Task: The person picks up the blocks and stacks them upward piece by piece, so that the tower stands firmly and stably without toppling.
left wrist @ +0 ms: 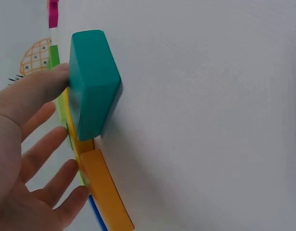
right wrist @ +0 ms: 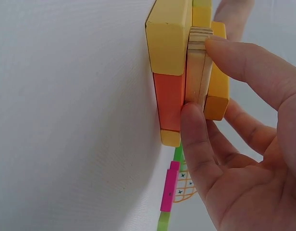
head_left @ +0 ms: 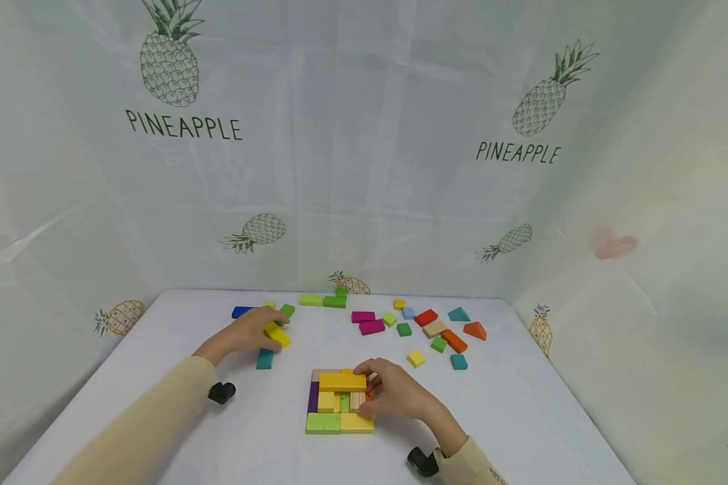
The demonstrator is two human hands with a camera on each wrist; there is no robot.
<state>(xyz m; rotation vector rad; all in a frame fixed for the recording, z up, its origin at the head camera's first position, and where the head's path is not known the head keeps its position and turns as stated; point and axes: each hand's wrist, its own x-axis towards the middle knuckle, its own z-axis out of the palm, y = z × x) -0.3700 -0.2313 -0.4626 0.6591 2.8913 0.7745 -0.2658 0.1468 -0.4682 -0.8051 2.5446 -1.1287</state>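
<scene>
My right hand [head_left: 397,391] is at the right side of a low block structure. Its thumb and a finger pinch a plain wooden block [right wrist: 198,72] with a striped end, beside an orange-red block [right wrist: 168,101]. A long yellow block [head_left: 342,382] lies across the structure's top; a light green block [head_left: 323,424] forms its front left corner and a purple block [head_left: 313,397] its left side. My left hand [head_left: 249,331] reaches over loose blocks at the left, fingers spread about a yellow block [head_left: 277,334]. Its thumb is close to a teal block [left wrist: 92,82]; contact is unclear.
Loose blocks lie at the back right, among them magenta [head_left: 372,327], red [head_left: 426,318] and teal [head_left: 458,362] ones. Green blocks [head_left: 335,302] stand near the back edge. A blue block [head_left: 243,312] is partly behind my left hand. A pineapple-print curtain [head_left: 364,168] hangs behind the table.
</scene>
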